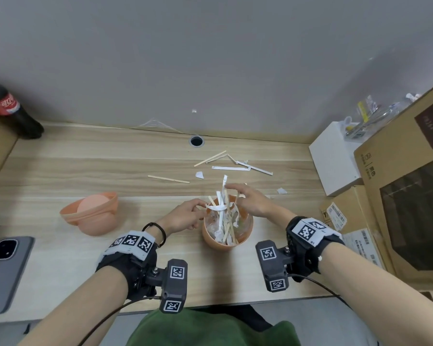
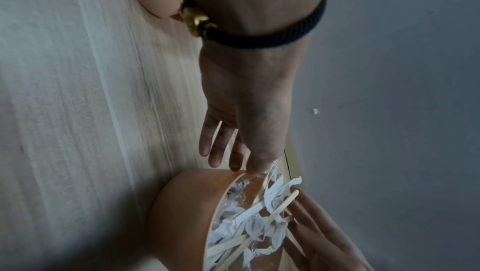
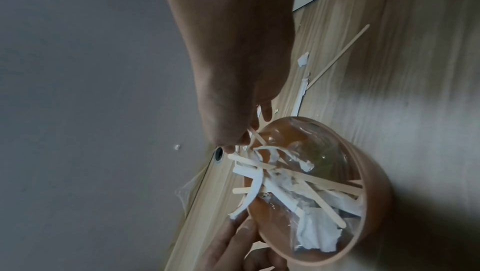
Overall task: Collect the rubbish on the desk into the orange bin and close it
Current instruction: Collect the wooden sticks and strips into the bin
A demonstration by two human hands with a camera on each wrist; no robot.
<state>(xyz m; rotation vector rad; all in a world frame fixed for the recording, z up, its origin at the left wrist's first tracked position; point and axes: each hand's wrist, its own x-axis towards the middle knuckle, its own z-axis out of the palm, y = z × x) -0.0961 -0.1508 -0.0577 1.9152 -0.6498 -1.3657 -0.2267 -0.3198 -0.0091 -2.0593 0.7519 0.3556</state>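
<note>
The round orange bin [image 1: 211, 240] stands open at mid-desk, stuffed with wooden sticks, white paper strips and clear plastic that poke above its rim. My left hand [image 1: 185, 216] is at the bin's left rim [image 2: 176, 214], its straight fingertips touching the end of a bent white strip [image 1: 216, 208]. My right hand [image 1: 250, 201] reaches over the bin from the right, fingers extended and touching the tall upright strip [image 1: 224, 182] and the sticks [image 3: 259, 163]. The orange lid [image 1: 93, 213] lies on the desk to the left. More rubbish lies behind the bin: a wooden stick [image 1: 168, 179], further sticks [image 1: 210, 158], white strips [image 1: 230, 168] and paper scraps [image 1: 199, 174].
A phone [image 1: 8, 268] lies at the near left edge and a cola bottle [image 1: 13, 113] stands at the back left. A white box [image 1: 333, 158] and cardboard boxes [image 1: 405, 196] fill the right side. A cable hole [image 1: 196, 141] is by the wall.
</note>
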